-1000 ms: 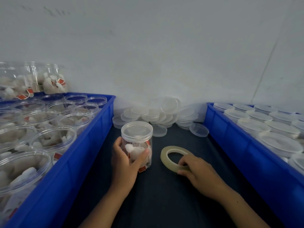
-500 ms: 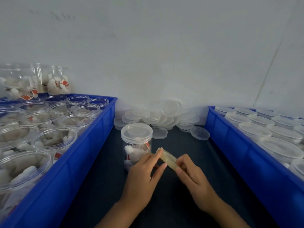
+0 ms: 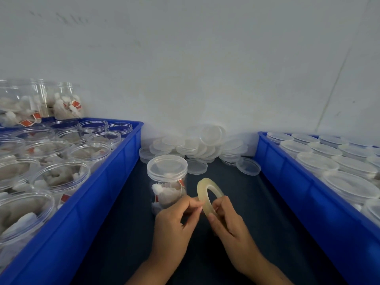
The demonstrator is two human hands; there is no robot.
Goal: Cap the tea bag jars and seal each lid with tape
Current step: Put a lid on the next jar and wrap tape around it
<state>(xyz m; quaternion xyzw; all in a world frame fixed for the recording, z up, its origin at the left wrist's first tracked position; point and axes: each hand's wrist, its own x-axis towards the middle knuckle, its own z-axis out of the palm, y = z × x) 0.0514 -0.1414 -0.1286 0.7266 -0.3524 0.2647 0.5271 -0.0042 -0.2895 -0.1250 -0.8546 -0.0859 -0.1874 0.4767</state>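
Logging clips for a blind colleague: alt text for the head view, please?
Both hands hold a tape roll upright beside a capped jar: right hand grips it, left hand pinches its edge. Blue crates flank them.

No text, label or number can be read anywhere.

The jar [image 3: 167, 183] is clear, glossy plastic under a smooth translucent plastic lid [image 3: 167, 167]. Just right of the jar, the tape roll [image 3: 208, 194] looks yellowish, semi-clear and slick. Beneath the jar the desk [image 3: 257, 204] is dark and matt. Left of the jar, a blue crate [image 3: 115, 177] is smooth plastic with a dull sheen. Behind the jar, the wall [image 3: 205, 68] is pale, matt and faintly scuffed.
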